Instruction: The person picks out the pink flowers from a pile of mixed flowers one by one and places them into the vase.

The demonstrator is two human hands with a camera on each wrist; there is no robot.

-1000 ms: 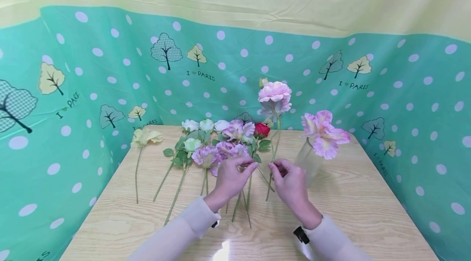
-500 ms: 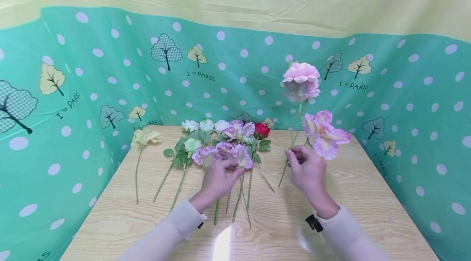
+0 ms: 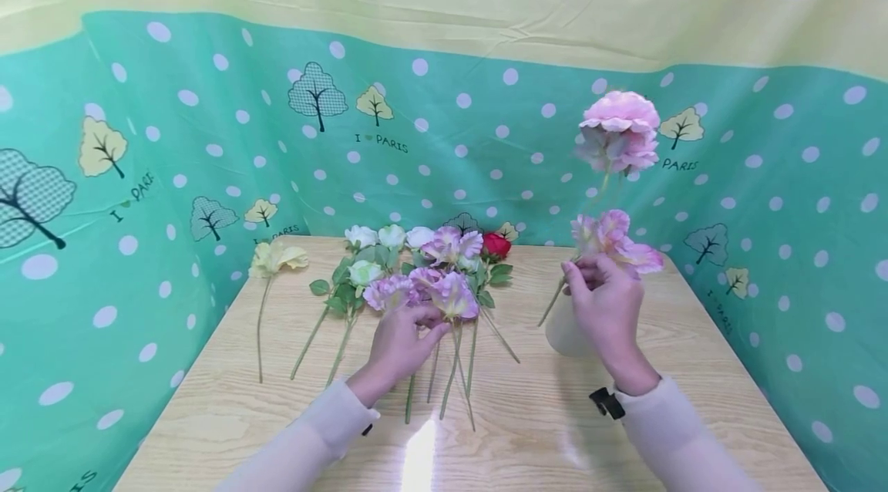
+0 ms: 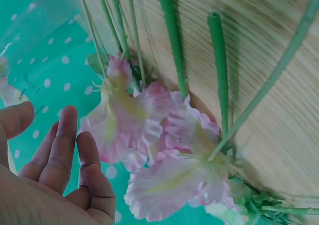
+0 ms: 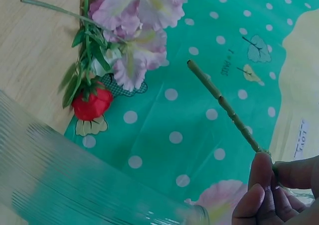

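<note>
My right hand (image 3: 610,311) pinches the stem (image 5: 229,113) of a pink peony (image 3: 620,129) between thumb and fingers. The bloom stands high and the stem's lower end points down to the left. Behind this hand is a ribbed glass vase (image 3: 565,331), partly hidden, with a pink-purple iris (image 3: 641,254) in it. My left hand (image 3: 404,342) holds nothing, its fingers loosely spread beside the purple irises (image 3: 454,295). In the left wrist view, those iris blooms (image 4: 169,185) lie just past the fingertips.
White roses (image 3: 364,272) and a red rose (image 3: 496,245) lie with the irises at the back middle of the wooden table (image 3: 208,430). A single pale yellow flower (image 3: 277,259) lies at the left. Green dotted cloth (image 3: 416,129) walls the table in.
My right hand has carried the peony rightward and up, over to the vase. The left hand has drawn away from the peony, leftward and down beside the irises.
</note>
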